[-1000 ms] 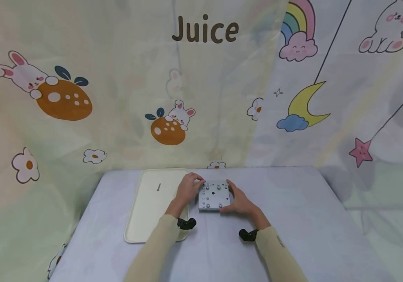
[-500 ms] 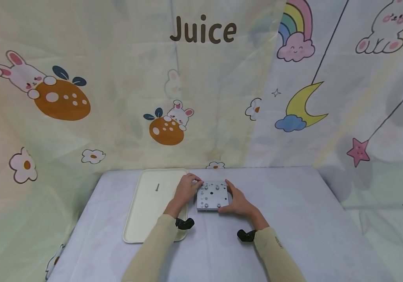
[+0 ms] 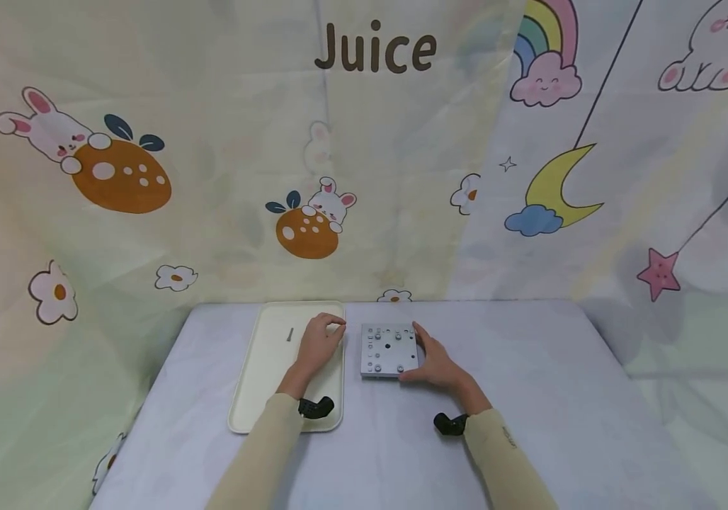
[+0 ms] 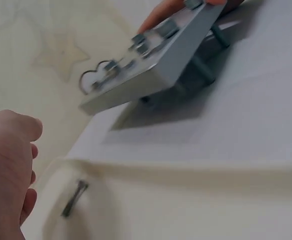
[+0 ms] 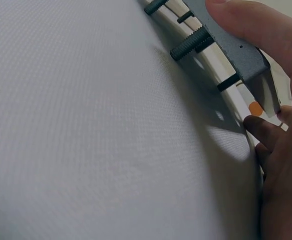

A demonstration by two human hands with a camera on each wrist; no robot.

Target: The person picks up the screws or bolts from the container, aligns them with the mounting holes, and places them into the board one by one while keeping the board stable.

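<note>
A square silver metal plate [image 3: 389, 350] with holes and several bolts in it stands on the table. From its underside dark threaded bolts [image 5: 193, 42] stick out, as the right wrist view shows. My right hand [image 3: 440, 366] grips the plate's right side, thumb at the near corner and fingers at the far one. My left hand [image 3: 318, 347] is over the tray [image 3: 246, 397], apart from the plate, with nothing seen in its fingers. A single loose bolt [image 3: 290, 334] lies in the tray left of that hand; the left wrist view also shows this bolt [image 4: 74, 198].
The cream tray has a raised rim and sits left of the plate. White cloth [image 3: 402, 453] covers the table. Behind it hangs a printed curtain [image 3: 211, 142] with cartoon rabbits and flowers.
My left hand has left the plate's upper left corner and moved left over the tray. My right hand keeps its grip on the plate. The head view has shifted slightly.
</note>
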